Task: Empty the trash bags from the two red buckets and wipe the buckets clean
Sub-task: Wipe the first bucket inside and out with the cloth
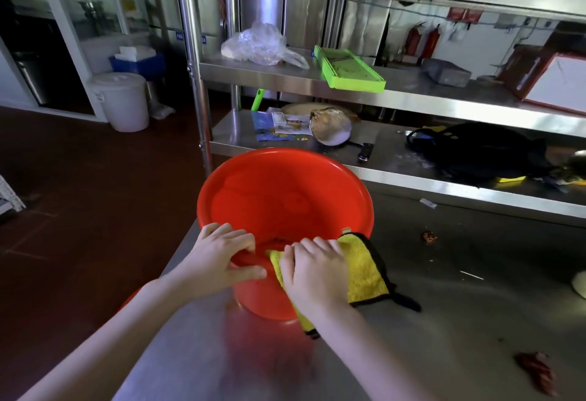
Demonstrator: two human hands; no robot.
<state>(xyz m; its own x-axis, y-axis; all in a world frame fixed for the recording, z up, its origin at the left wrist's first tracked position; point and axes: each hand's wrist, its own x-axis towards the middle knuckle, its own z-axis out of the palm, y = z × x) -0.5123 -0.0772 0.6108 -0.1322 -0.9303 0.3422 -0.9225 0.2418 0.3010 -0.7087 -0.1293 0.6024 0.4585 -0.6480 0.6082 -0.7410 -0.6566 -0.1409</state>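
Note:
A red bucket stands on the steel table, with no bag inside it. My left hand grips its near rim, fingers curled over the edge and thumb on the outside. My right hand holds a yellow cloth with black trim against the near rim and outer wall. Part of the cloth hangs down the outside of the bucket. A sliver of a second red shape shows beyond the table's left edge, mostly hidden by my left forearm.
A steel rack behind the bucket carries a clear plastic bag, a green slicer, papers and a black bag. Red scraps lie on the table at right. A white lidded bin stands on the floor at left.

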